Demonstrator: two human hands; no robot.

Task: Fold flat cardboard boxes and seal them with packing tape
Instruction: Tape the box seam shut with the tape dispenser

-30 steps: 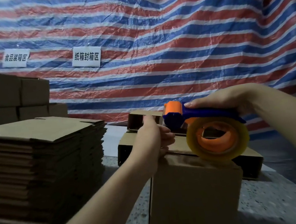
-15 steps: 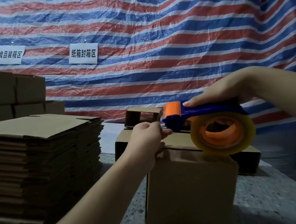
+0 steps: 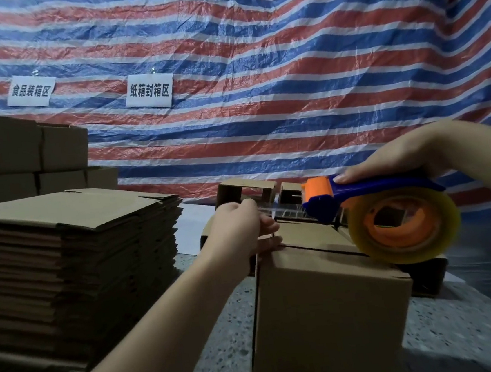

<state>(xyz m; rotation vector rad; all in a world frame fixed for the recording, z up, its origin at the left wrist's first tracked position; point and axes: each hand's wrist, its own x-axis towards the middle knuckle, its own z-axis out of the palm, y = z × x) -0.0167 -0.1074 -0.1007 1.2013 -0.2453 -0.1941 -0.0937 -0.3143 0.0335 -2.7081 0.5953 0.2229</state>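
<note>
A person's right hand [image 3: 399, 159] grips the blue handle of a blue-and-orange handheld tape dispenser [image 3: 370, 200] at centre right of the frame, fingers curled over the top. The dispenser's long axis runs roughly left to right, its orange roller end pointing left, and its clear packing tape roll [image 3: 404, 228] on an orange hub hangs over the right end of a brown cardboard box [image 3: 326, 304] standing lower centre on a speckled grey floor [image 3: 218, 340]. The left hand [image 3: 240, 232] pinches the free end of a clear tape strip [image 3: 283, 209] stretched from the dispenser, above the left end of the box's dark top seam, which runs the same way. Open brown cartons [image 3: 247, 190] stand just behind. A tall stack of flat cardboard sheets [image 3: 73, 264] fills the left; assembled boxes [image 3: 23, 154] sit upper left. A red, white and blue striped tarpaulin [image 3: 287, 75] carries two white paper signs [image 3: 148, 90].
</note>
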